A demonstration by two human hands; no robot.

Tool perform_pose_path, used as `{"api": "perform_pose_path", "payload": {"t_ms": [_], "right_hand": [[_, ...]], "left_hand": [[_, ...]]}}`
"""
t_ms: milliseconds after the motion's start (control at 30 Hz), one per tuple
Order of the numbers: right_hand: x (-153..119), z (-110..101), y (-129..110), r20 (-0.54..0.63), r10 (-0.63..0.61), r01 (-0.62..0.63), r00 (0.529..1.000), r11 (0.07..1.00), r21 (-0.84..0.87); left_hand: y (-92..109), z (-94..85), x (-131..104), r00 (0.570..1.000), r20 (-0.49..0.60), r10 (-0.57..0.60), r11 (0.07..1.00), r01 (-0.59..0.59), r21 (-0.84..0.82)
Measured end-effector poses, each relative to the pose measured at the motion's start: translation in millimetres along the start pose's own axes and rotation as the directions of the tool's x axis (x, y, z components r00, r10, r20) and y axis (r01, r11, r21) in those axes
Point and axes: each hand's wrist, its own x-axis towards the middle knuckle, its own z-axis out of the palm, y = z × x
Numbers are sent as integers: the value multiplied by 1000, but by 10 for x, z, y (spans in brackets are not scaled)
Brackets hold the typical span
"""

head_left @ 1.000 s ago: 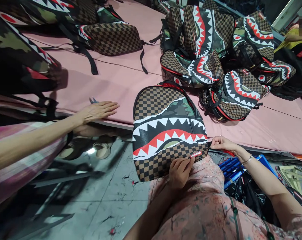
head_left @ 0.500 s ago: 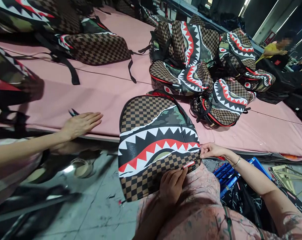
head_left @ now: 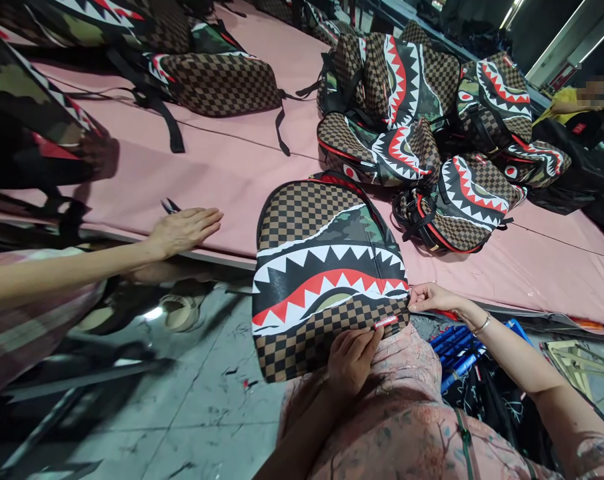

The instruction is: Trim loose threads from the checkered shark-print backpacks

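A checkered backpack with a shark-mouth print stands upright before me at the table's edge, its front facing me. My left hand is at its lower front edge, fingers together on the checkered panel beside a small red label; its thumb is hidden. With bent, pinching fingers, my right hand grips the bag's right edge. Something red shows under the right palm, too little of it to name. The backpack's rear side is out of sight.
Several similar backpacks are heaped on the pink-covered table; others lie at left. A co-worker's hand rests flat on the table beside dark-tipped snips. A blue crate sits below right. Another person is far right.
The whole view has shifted, so the table, bags and co-worker's arm appear farther right and slightly higher. Both my hands keep the same places on the backpack.
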Motion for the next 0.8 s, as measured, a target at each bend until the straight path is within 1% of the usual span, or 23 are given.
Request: {"api": "perform_pose_path", "payload": {"t_ms": [100, 200, 267, 500, 700, 800], "right_hand": [[37, 41, 1, 5, -3, 3, 1000, 1000, -12], [67, 76, 18, 8, -18, 18, 1000, 999, -31], [86, 101, 27, 9, -28, 28, 1000, 999, -40], [159, 212, 9, 47, -38, 43, 998, 992, -116], [201, 301, 8, 42, -79, 85, 996, 985, -153], [214, 338, 6, 44, -86, 92, 995, 983, -162]], "left_hand": [[13, -29, 14, 999, 44, 30, 995, -26, -94], [25, -47, 10, 998, 60, -27, 991, 35, -132], [30, -52, 9, 997, 59, -40, 987, 49, -151], [43, -70, 50, 998, 39, -57, 981, 64, -183], [55, -123, 50, 994, 99, -56, 981, 73, -179], [58, -127, 46, 994, 90, -68, 984, 81, -156]]}}
